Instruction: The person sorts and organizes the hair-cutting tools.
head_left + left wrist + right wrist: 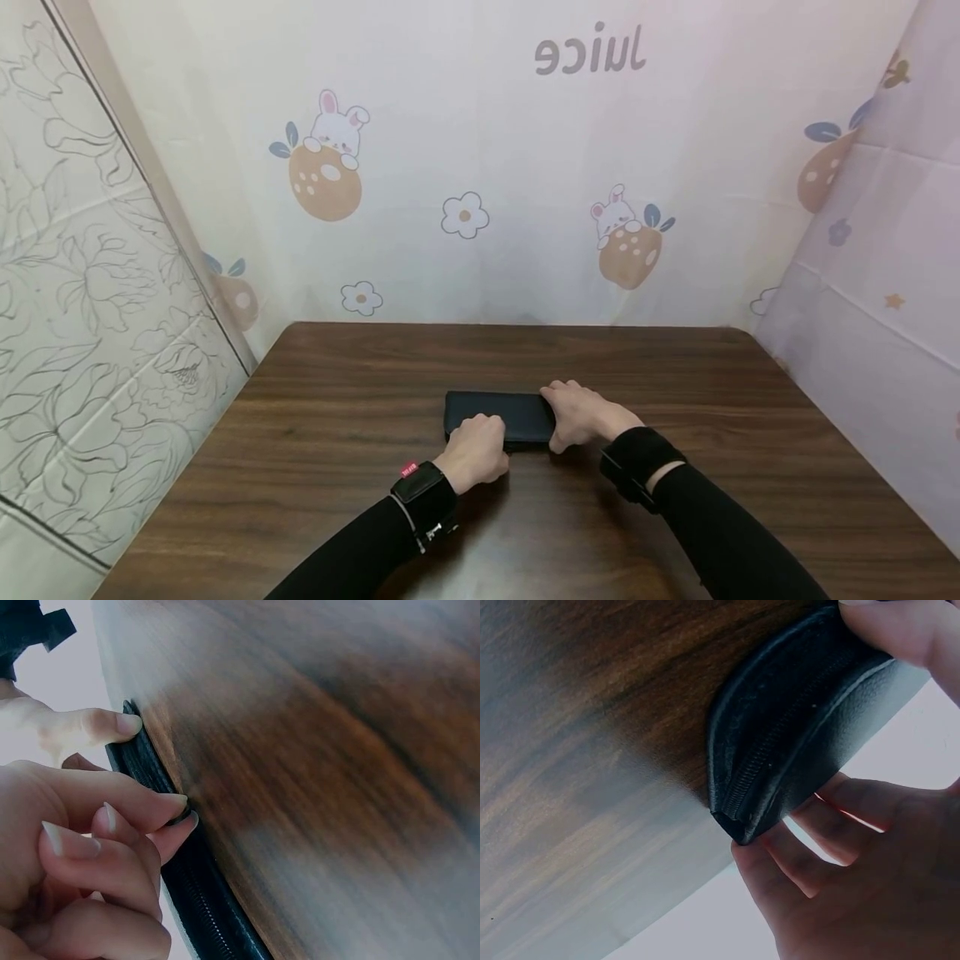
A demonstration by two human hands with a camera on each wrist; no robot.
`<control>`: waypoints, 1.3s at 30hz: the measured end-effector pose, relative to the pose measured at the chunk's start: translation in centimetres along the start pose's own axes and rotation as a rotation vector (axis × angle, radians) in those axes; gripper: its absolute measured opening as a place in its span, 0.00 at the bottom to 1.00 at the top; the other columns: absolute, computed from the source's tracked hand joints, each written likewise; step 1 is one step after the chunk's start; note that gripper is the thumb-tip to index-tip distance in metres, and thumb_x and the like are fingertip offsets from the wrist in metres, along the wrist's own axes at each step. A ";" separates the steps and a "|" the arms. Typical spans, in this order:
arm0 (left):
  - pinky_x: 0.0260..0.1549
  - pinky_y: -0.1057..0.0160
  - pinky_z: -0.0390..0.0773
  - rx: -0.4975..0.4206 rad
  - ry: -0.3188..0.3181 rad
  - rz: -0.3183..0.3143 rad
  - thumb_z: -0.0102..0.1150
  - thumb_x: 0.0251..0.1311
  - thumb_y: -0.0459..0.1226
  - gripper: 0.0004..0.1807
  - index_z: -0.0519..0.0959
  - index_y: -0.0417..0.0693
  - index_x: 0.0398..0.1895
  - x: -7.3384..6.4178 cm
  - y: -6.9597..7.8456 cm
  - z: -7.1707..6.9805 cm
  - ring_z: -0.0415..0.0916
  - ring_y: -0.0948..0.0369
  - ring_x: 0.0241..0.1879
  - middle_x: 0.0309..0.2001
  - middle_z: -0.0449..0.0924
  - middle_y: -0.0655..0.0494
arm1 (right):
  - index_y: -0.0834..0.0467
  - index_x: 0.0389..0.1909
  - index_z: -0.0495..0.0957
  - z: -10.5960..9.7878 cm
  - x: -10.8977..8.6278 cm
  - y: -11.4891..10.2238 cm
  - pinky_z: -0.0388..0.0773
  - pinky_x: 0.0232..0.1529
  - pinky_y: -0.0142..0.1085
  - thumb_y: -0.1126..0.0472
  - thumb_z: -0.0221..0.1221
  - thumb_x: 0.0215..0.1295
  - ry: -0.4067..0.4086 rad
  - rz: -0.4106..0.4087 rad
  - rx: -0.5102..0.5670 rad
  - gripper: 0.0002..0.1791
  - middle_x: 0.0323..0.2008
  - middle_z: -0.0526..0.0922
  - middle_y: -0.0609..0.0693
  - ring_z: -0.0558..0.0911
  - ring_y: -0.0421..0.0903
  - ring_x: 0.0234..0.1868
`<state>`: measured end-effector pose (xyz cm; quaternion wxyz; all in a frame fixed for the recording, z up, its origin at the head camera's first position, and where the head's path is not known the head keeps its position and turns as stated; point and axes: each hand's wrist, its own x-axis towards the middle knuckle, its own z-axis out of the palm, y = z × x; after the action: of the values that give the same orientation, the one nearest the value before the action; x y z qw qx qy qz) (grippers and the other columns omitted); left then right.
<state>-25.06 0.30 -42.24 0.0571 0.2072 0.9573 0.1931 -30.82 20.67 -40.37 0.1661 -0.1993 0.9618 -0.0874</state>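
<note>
A black zip wallet (517,410) lies flat on the table, its long side across my view. My left hand (476,450) is at its near edge, thumb and forefinger pinching a small part on the zip line; the pinched part is mostly hidden by the fingertips. Zipper teeth (206,919) run along the edge beside that pinch in the left wrist view. At the wallet's right end my right hand (585,414) grips it, thumb at the near corner and fingers around the far side. Closed zipper teeth (754,765) curve round that end in the right wrist view.
The brown wood-grain table (337,383) extends around the wallet. Behind it hangs a pale printed curtain (465,133), with more fabric at the right. A flower-patterned panel (90,292) stands along the left side.
</note>
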 end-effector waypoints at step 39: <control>0.14 0.65 0.62 0.001 -0.001 0.021 0.64 0.59 0.30 0.14 0.72 0.48 0.19 -0.2 -0.7 -0.2 0.59 0.63 0.14 0.17 0.60 0.59 | 0.65 0.73 0.64 0.1 0.3 -0.1 0.68 0.63 0.55 0.59 0.74 0.51 -0.010 0.020 -0.028 0.48 0.67 0.69 0.62 0.68 0.61 0.66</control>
<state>-25.13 -0.42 -42.29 0.0553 0.2172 0.9552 0.1934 -31.02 20.46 -40.50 0.1692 -0.1924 0.9640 -0.0712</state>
